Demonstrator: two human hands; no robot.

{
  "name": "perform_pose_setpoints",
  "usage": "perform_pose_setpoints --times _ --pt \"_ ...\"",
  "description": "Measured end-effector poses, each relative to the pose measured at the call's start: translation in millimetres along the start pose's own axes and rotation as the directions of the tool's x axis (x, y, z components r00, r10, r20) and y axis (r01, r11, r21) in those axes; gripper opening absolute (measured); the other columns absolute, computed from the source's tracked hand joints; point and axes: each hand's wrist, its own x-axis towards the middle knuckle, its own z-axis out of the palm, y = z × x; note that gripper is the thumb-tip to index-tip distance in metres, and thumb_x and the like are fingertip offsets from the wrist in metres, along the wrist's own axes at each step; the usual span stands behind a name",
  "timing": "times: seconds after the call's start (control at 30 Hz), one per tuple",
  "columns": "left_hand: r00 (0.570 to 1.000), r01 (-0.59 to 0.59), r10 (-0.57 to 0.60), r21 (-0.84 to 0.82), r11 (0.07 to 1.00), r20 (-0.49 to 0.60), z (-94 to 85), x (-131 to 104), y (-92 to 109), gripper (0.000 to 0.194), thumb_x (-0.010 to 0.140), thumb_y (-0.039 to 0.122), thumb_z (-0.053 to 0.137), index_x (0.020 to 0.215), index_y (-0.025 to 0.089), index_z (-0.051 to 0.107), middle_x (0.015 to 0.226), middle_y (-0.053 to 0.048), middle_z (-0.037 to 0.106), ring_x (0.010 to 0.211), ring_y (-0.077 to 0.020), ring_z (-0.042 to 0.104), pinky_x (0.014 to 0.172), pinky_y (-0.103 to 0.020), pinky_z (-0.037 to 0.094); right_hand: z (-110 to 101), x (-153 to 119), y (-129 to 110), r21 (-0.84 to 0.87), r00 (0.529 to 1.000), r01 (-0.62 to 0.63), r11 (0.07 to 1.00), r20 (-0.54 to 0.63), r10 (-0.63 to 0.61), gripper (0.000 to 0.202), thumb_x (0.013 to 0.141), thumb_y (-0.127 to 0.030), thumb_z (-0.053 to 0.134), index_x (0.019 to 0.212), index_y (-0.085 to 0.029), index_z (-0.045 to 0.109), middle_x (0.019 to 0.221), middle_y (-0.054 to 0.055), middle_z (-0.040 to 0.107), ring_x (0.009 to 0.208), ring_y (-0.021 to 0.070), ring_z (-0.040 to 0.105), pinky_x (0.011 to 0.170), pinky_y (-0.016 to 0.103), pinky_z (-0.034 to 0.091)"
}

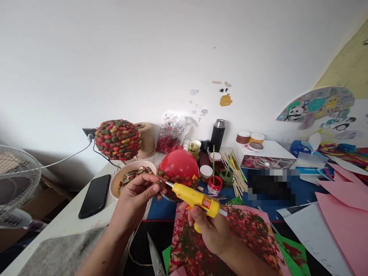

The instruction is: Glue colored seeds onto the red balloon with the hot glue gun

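Between thumb and fingers, my left hand (143, 191) pinches a small dark painted piece (161, 183). My right hand (208, 226) is wrapped round a yellow glue gun (192, 197), its metal nozzle pointing left, close beside that piece. Behind the nozzle sits a red balloon (178, 165) with painted pieces around its lower part. A peach bowl (115, 178) of similar pieces stands behind my left hand. At the back left is a ball (118, 139) covered in red, green and yellow pieces.
Scissors (155, 255) lie at the front beside paint-stained paper (247, 234). Paint jars (214, 184), wooden sticks (238, 176) and a black flask (218, 134) stand behind. A phone (94, 196) lies left, near a fan (17, 184). Pink sheets (345, 226) cover the right.
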Motion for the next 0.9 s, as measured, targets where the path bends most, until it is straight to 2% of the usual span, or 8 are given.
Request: perform_pose_setpoints --times 0.2,0.37,0.57,0.77,0.9 --pt "1.0 0.014 -0.014 -0.035 0.999 -0.004 0.6 -0.7 -0.3 0.037 0.069 0.033 0.107 0.099 0.02 0.089 0.082 -0.007 0.085 0.066 -0.017 0.077 0.058 -0.022 0.06 1.8 1.5 -2.6 -0.037 1.0 0.026 0.999 0.008 -0.026 0.058 0.108 -0.071 0.059 0.092 -0.022 0.083 0.064 0.001 0.062 0.054 0.0183 0.059 0.051 0.03 0.047" --pt "1.0 -0.008 0.008 -0.014 1.0 -0.003 -1.9 -0.8 -3.6 0.031 0.069 0.036 0.106 0.09 0.02 0.09 0.074 -0.006 0.083 0.065 -0.0167 0.077 0.061 -0.022 0.062 1.6 1.0 -1.3 -0.055 0.999 0.045 0.997 -0.005 -0.045 0.059 0.109 -0.071 0.057 0.094 -0.02 0.084 0.062 0.0 0.06 0.052 0.0167 0.055 0.054 0.03 0.049" --pt "1.0 -0.004 0.004 0.006 1.0 -0.01 -3.3 -1.7 -5.2 0.029 0.07 0.034 0.106 0.087 0.02 0.088 0.083 -0.007 0.086 0.071 -0.0184 0.08 0.065 -0.023 0.065 0.4 0.2 -1.1 -0.094 0.998 0.063 0.994 0.009 -0.062 0.061 0.11 -0.071 0.055 0.094 -0.019 0.082 0.064 0.001 0.062 0.051 0.0163 0.056 0.048 0.028 0.045" --pt "1.0 0.007 -0.007 0.005 1.0 -0.016 -3.8 -2.6 -7.5 0.039 0.069 0.035 0.106 0.102 0.022 0.091 0.083 -0.007 0.085 0.07 -0.0178 0.078 0.063 -0.024 0.065 1.3 1.4 -0.5 -0.142 0.995 0.104 0.984 0.018 -0.103 0.06 0.112 -0.068 0.054 0.09 -0.02 0.081 0.061 0.0 0.059 0.047 0.0144 0.052 0.044 0.026 0.041" --pt "1.0 0.022 -0.022 0.012 1.0 -0.018 -4.0 -2.6 -8.4 0.036 0.067 0.037 0.107 0.094 0.019 0.091 0.076 -0.007 0.083 0.067 -0.0179 0.077 0.062 -0.024 0.065 1.8 2.3 -0.7 -0.151 0.994 0.108 0.983 0.007 -0.108 0.06 0.112 -0.068 0.053 0.088 -0.02 0.08 0.061 0.0 0.059 0.048 0.0144 0.053 0.046 0.026 0.042"
